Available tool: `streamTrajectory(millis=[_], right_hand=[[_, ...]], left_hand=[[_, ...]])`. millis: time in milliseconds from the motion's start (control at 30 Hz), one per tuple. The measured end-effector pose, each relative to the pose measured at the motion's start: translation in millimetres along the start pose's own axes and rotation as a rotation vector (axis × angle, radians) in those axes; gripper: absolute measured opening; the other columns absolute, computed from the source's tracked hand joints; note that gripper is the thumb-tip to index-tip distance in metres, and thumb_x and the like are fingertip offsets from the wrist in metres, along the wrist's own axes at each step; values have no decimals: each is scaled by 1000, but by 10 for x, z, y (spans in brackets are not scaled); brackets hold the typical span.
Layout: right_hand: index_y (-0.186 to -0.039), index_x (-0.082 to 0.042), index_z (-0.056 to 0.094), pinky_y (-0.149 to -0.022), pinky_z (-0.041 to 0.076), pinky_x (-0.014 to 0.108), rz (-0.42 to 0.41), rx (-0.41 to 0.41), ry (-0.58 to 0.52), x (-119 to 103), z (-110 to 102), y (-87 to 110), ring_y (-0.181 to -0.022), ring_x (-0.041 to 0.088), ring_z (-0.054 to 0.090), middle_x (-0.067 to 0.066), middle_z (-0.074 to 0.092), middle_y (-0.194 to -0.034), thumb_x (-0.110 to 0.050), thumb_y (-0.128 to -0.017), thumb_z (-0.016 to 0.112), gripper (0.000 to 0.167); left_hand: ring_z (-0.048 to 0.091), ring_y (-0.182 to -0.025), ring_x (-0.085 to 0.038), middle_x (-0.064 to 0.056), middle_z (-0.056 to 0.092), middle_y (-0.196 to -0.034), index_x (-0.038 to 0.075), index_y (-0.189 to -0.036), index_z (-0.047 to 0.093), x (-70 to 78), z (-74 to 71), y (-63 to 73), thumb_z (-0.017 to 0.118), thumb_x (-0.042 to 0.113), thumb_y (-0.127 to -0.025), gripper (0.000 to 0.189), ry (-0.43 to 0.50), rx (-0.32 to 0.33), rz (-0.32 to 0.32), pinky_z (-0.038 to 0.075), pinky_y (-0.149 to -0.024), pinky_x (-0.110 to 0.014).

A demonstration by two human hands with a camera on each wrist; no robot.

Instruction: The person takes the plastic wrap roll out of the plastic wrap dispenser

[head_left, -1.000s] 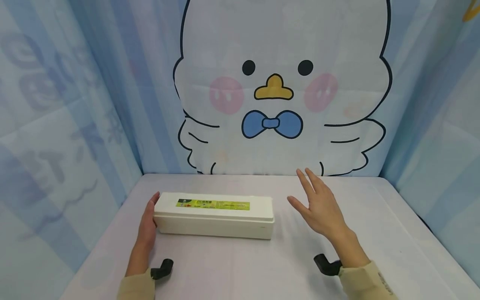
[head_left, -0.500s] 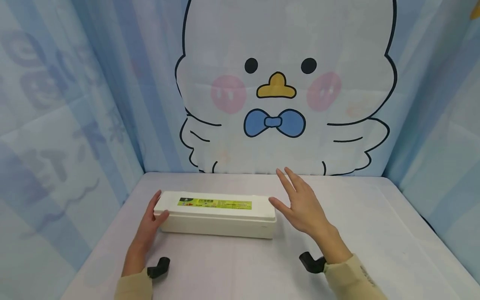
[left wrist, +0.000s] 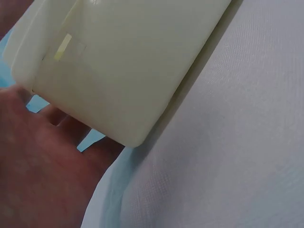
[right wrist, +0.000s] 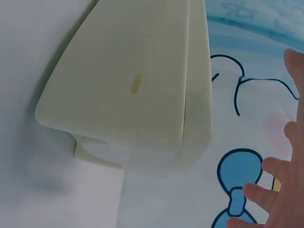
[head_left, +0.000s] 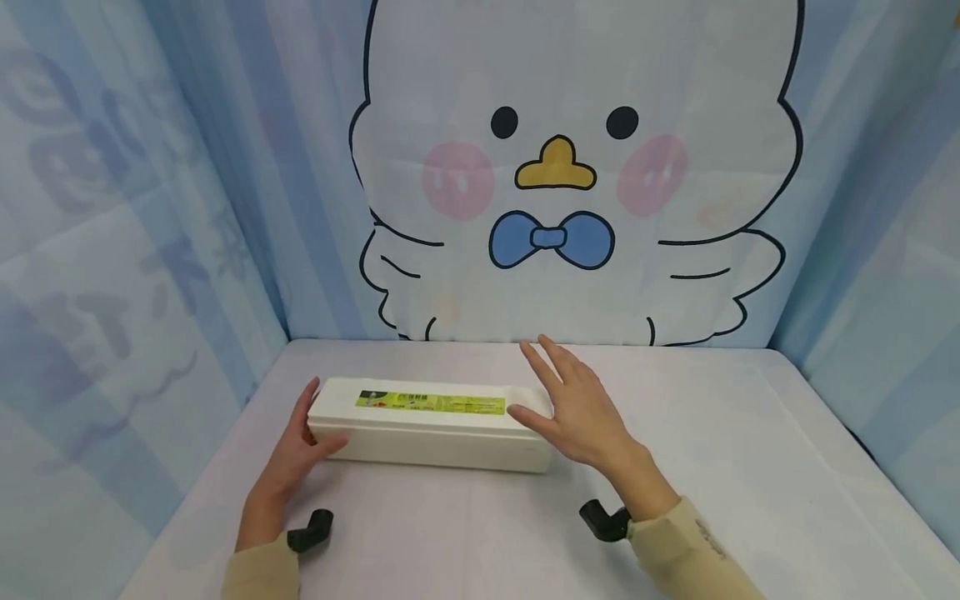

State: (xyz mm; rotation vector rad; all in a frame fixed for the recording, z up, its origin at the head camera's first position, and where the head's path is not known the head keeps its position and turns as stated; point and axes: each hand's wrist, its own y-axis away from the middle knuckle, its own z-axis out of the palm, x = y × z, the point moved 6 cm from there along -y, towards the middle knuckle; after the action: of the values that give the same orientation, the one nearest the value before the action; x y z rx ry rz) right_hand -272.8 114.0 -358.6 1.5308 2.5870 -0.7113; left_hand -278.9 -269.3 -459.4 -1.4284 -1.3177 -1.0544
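Observation:
A long off-white lidded box (head_left: 442,446) lies crosswise on the table, a yellow-green label on its lid. The label's print is too small to read. At the box's left end is my left hand (head_left: 288,458), fingers along the end and extended thumb across the front. In the left wrist view, the fingers of the left hand (left wrist: 42,156) pass behind the end and the palm stays off it. My right hand (head_left: 581,408) hovers by the right end, fingers spread, its thumb overlapping the lid. The right wrist view shows the right hand (right wrist: 285,190) apart from the box.
A pale cloth covers the table (head_left: 465,533). Behind it hangs a light curtain (head_left: 540,292) printed with a large cartoon bird, and blue-striped curtains (head_left: 127,333) close in the sides. Black wrist mounts (head_left: 311,531) stick out from both sleeves.
My right hand has moved left to the right end of the box. The left thumb has swung out across the box's front. The box stays in place.

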Motion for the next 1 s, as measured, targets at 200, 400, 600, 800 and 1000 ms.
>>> streamTrajectory(millis=[200, 400, 600, 800, 1000], right_hand=[[-164, -22, 19, -117, 21, 58, -6, -41, 6, -47, 40, -57, -148, 37, 24, 11, 15, -167, -62, -91, 62, 93], [-163, -22, 21, -117, 21, 58, -32, -53, 12, -101, 85, -119, -148, 38, 25, 11, 18, -167, -63, -90, 64, 94], [-163, -26, 20, -117, 21, 58, -36, -114, 25, -148, 216, -150, -149, 37, 24, 8, 17, -167, -67, -87, 64, 98], [-163, -29, 21, -116, 21, 60, -46, -167, 46, -170, 333, -172, -149, 36, 22, 7, 18, -167, -71, -85, 63, 97], [-162, -31, 25, -116, 19, 64, -60, -223, 87, -156, 405, -196, -150, 37, 20, 8, 18, -167, -74, -84, 62, 96]], left_hand=[[21, -148, -40, -17, 8, -168, 25, -163, -6, -13, -3, -25, 78, 10, -88, 114, -16, -10, -18, 20, -115, -63], [22, -147, -40, -18, 10, -167, 22, -163, -7, -16, 13, -43, 80, 12, -87, 116, -37, -29, -37, 19, -116, -62], [19, -148, -41, -19, 12, -166, 19, -164, -5, -39, -7, -29, 81, 14, -87, 115, -66, -22, -30, 17, -116, -63], [23, -146, -42, -21, 15, -165, 17, -164, -1, -62, -18, -16, 81, 16, -88, 112, -96, -8, -13, 20, -115, -63], [26, -145, -42, -21, 17, -165, 17, -164, 2, -92, -7, -22, 81, 19, -88, 110, -124, 11, -23, 22, -115, -61]])
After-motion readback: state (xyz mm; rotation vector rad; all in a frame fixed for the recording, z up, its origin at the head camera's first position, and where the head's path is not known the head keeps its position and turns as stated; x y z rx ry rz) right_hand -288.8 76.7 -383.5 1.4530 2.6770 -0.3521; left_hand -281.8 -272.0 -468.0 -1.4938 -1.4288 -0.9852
